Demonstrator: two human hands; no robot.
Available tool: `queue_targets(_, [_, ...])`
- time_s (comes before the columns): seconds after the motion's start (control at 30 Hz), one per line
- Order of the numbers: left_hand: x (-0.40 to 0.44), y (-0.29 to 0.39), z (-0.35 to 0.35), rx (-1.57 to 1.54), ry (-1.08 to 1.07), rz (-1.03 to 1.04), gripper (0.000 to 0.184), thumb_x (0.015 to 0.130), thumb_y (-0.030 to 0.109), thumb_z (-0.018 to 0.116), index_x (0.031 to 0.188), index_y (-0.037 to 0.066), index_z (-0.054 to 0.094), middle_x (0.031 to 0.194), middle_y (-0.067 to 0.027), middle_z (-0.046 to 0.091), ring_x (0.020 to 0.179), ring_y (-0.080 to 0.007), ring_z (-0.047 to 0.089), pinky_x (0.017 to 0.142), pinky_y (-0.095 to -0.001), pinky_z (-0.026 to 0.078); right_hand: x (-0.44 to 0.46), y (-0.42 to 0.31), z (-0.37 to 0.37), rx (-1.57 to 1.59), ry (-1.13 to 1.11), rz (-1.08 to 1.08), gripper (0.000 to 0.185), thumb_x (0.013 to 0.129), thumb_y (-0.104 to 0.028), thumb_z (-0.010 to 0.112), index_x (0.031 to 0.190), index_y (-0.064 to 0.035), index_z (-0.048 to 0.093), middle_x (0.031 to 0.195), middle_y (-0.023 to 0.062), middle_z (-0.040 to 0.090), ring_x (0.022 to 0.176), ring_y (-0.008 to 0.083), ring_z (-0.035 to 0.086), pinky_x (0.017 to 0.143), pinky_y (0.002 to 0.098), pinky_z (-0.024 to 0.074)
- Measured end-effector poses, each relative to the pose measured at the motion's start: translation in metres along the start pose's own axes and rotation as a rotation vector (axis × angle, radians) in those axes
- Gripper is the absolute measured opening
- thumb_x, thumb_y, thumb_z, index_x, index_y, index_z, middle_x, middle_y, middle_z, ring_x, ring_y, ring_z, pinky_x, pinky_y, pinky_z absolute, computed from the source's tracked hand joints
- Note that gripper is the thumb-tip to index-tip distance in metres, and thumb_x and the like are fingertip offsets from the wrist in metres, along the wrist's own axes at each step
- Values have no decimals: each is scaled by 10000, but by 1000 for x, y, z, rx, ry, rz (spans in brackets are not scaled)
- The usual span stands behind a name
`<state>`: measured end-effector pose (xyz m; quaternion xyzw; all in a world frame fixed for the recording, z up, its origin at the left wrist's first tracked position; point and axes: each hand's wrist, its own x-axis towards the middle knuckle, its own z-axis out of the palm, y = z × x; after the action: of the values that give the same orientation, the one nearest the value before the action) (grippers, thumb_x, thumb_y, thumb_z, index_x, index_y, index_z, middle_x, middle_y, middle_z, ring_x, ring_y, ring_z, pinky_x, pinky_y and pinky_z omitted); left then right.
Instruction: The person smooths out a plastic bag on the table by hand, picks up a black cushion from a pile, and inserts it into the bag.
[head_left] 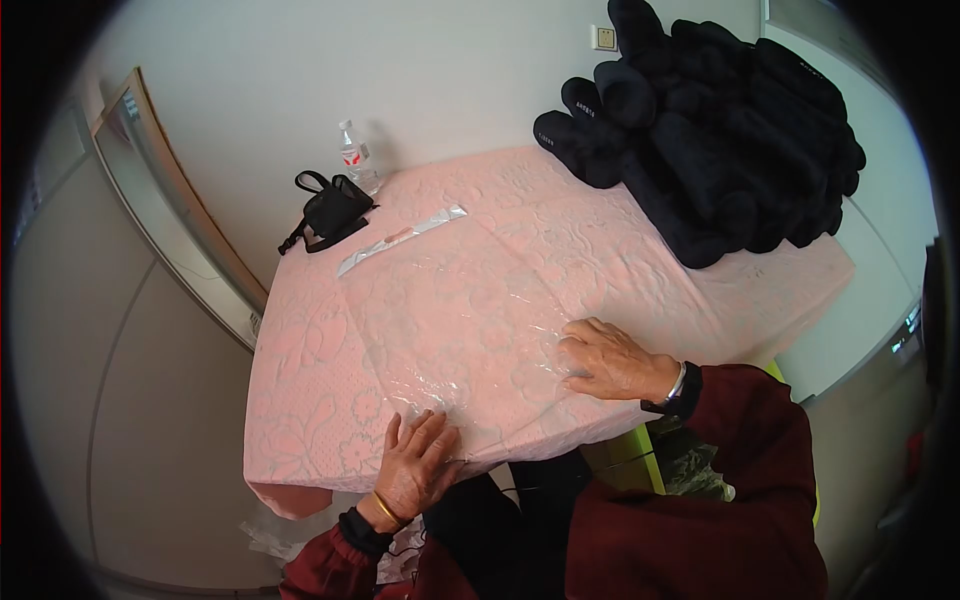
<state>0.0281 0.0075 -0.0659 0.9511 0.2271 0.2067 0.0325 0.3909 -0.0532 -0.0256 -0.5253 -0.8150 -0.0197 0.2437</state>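
Note:
A large clear plastic bag [455, 310] lies flat on a pink lace-patterned tablecloth [310, 400], its film wrinkled and shiny near both hands. A white printed strip [400, 242] runs along the bag's far end. My left hand [415, 465] rests at the near edge of the table, fingers spread on the bag's near left corner. On the bag's right side, my right hand [612, 362] is arched, with bent fingers touching the film and the thumb apart from them.
Black padded fabric pieces [720, 140] form a big pile at the back right. A black strapped pouch [335, 210] and a clear bottle [357, 160] stand at the back left. Below the right forearm is a yellow-green container [640, 460] with clear plastic in it.

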Motion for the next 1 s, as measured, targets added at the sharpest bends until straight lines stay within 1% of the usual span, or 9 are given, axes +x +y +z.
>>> queue_targets(0.1, [-13,-10,-8,27,75,-21,477,770,165,791,1216,100,636,1292,-129,619,1228,-351,578,1112,-586,336,-10,6,3,-37,28,-51,245,827,-176,759,891,-9,592,923,133,584,839,353,593,767,456,511])
queue_targets(0.23, [-38,-22,-15,61,125,-100,331,758,93,762,1079,97,682,1173,-90,676,1131,-325,633,1086,-556,376,-24,-13,-2,31,-202,100,249,845,-163,725,965,-7,573,1006,150,567,910,329,591,802,442,511])
queue_targets(0.47, [-37,-11,-43,40,49,-186,275,780,150,781,1026,80,679,1139,-100,682,1105,-330,640,1061,-538,401,-6,-38,15,56,256,-101,233,833,-86,720,1011,-13,587,1000,118,610,907,306,629,810,409,540])
queue_targets(0.6, [-4,21,-52,0,0,-165,396,836,312,778,1100,38,669,1191,-156,659,1134,-373,618,1075,-548,388,-3,-40,30,191,49,-59,255,831,-83,722,1039,-18,591,1093,143,595,993,333,622,855,411,535])
queue_targets(0.67, [17,34,-28,-103,63,-133,666,884,494,703,1291,-21,588,1348,-239,570,1249,-432,544,1112,-568,347,6,-53,36,232,-43,-32,307,833,-92,725,1095,-3,591,1169,169,577,1065,350,602,906,422,517])
queue_targets(0.77, [52,53,9,-89,49,-74,847,895,535,668,1427,-87,449,1471,-287,455,1362,-450,447,1146,-586,297,14,-67,45,301,-224,41,416,838,-110,729,1206,27,592,1322,221,540,1210,383,561,1006,442,479])
queue_targets(0.87, [66,52,34,-55,18,-92,915,917,607,583,1467,-96,381,1525,-298,382,1415,-454,381,1163,-584,269,11,-63,62,36,-18,-55,649,915,-324,683,1380,84,489,1507,272,397,1419,406,388,1160,487,336])
queue_targets(0.9, [69,50,39,-32,6,-103,950,927,643,540,1488,-100,348,1552,-303,345,1441,-456,347,1171,-584,255,8,-61,63,34,-19,-52,649,915,-324,683,1380,84,489,1507,272,397,1419,406,388,1160,487,336])
queue_targets(1.0, [59,44,34,14,-44,-80,987,908,671,534,1477,-115,353,1540,-307,364,1436,-455,355,1171,-582,256,-7,-49,61,-8,-143,-53,865,954,-540,570,1470,124,366,1575,277,322,1497,390,271,1220,510,210])
